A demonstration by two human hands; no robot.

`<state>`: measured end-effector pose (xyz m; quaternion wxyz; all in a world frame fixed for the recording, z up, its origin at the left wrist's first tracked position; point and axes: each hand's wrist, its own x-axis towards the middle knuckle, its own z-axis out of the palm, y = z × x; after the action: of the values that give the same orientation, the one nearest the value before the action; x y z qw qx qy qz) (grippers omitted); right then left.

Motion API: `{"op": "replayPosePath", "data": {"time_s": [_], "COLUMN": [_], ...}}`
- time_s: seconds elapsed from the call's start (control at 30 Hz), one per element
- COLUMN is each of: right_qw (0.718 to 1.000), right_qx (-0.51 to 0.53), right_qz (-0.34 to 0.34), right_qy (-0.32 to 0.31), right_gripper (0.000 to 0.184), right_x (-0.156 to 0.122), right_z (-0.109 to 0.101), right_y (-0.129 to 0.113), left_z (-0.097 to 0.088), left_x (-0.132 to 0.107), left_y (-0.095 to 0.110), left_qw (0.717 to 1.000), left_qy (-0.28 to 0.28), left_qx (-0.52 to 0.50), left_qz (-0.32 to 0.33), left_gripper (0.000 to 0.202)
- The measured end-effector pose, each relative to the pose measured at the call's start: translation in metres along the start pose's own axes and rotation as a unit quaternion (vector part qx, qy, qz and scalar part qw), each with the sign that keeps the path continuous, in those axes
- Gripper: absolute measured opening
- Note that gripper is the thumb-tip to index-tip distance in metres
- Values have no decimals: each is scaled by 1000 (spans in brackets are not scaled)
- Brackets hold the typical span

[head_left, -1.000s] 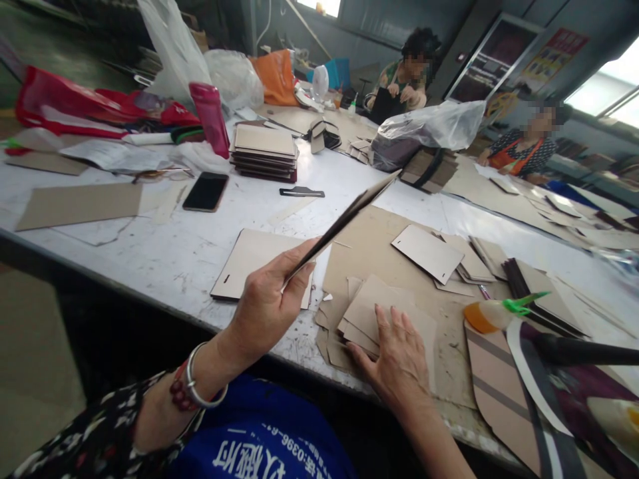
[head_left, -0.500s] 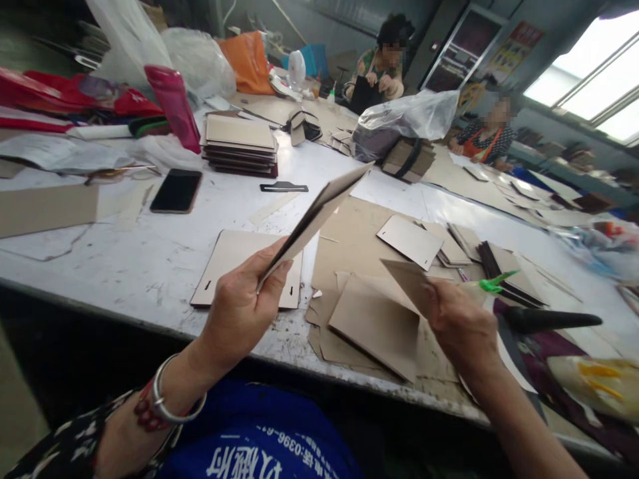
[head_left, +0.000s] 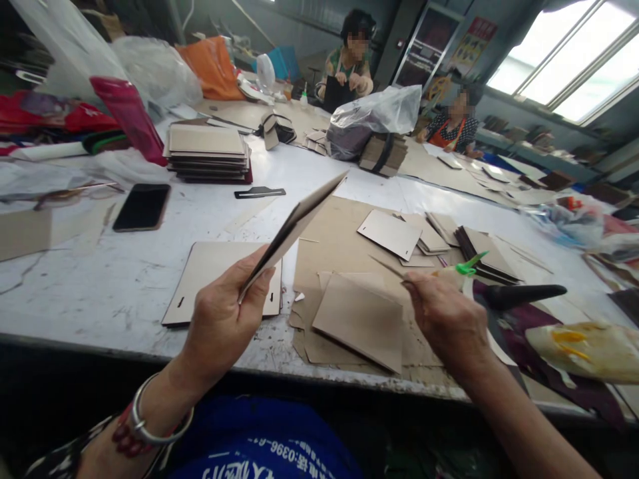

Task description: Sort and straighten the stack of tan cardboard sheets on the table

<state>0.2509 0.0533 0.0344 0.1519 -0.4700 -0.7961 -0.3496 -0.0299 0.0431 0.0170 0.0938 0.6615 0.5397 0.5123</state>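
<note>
My left hand point(head_left: 219, 316) grips flat beige panels point(head_left: 299, 223), raised on edge above the table, with a dark gap between their layers. My right hand point(head_left: 446, 316) is closed on a thin flat brown piece point(head_left: 385, 265), now seen almost edge-on, so its exact kind is unclear. Between and below the hands, a beige panel point(head_left: 359, 322) lies on worn brown sheets point(head_left: 319, 253). Partly behind my left hand rests a stack of panels point(head_left: 200, 269) with small dark slots.
A phone point(head_left: 142, 207), a tall panel stack point(head_left: 208, 152) and a black slotted strip point(head_left: 259, 193) lie further back. To the right are more panels point(head_left: 389, 233), a green-tipped bottle point(head_left: 468, 265) and a black cone-shaped thing point(head_left: 524, 294). Two people point(head_left: 349, 63) sit across the table.
The piece in my right hand has turned from showing its face to nearly edge-on. My left hand keeps its hold on the panels. The whole view has shifted slightly.
</note>
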Motion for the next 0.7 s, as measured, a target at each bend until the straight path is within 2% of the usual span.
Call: {"op": "replayPosePath", "data": {"time_s": [0.1,0.2,0.3,0.43,0.6,0.7], "right_qw": [999,996,994,987,977,971], "right_qx": [38,81,93,117,123,107], "right_qz": [-18,-14,-8,21,53,64], "right_qy": [-34,-43,-60,-106,-169,-202], "right_gripper": [19,22,29,38,53,54], "right_x": [-11,-24,-36,-42,-28,-19], "right_z": [20,41,57,61,51,49], "right_y": [-37,-72,-97,-107,-108,-111], "left_z": [1,0,-1,-3,-5,-6], "left_x": [0,0,-1,-3,-4,-4], "left_y": [3,3,0,-5,-11,-14], "left_qw": [1000,1000,1000,1000,1000,1000], "left_qy": [-1,1,5,11,13,15], "left_qx": [13,15,13,12,14,9], "left_qz": [15,15,7,3,-5,-8], "left_gripper": [29,28,27,27,26,26]}}
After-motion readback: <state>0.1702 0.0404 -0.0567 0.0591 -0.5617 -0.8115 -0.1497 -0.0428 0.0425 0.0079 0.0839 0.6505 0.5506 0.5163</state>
